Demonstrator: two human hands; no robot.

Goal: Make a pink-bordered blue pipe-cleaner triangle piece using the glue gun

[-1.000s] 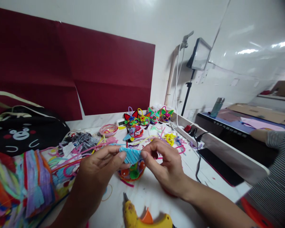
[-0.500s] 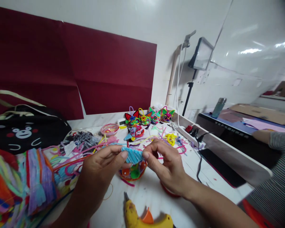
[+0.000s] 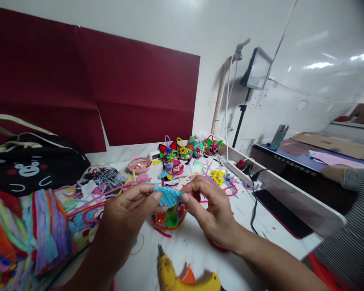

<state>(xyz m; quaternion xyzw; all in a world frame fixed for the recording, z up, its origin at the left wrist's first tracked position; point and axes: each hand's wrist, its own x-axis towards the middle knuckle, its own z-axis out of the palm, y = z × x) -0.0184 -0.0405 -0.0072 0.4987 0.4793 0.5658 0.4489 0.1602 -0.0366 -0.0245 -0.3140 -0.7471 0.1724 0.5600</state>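
Between my hands is a small light-blue piece made of pipe cleaners laid side by side (image 3: 169, 197). My left hand (image 3: 130, 214) pinches its left end between thumb and fingers. The right end is gripped by the fingertips of my right hand (image 3: 210, 212). Just below and behind this piece sits a colourful round pipe-cleaner ornament (image 3: 172, 221), partly hidden by it. A yellow hot glue gun (image 3: 172, 275) with an orange trigger lies at the table's near edge, its nozzle pointing away from me.
Bundles of pipe cleaners (image 3: 45, 234) lie at left beside a black bag (image 3: 33, 169). Several finished animal-head ornaments (image 3: 185, 152) stand at the back near a pink bowl (image 3: 139, 165). At right are a black phone (image 3: 282, 212), a power strip (image 3: 245, 171) and another person's striped sleeve (image 3: 358, 180).
Both hands hold the light-blue piece as before, with only a slight shift of the fingers and a small tilt of the piece. The person at right has moved a little.
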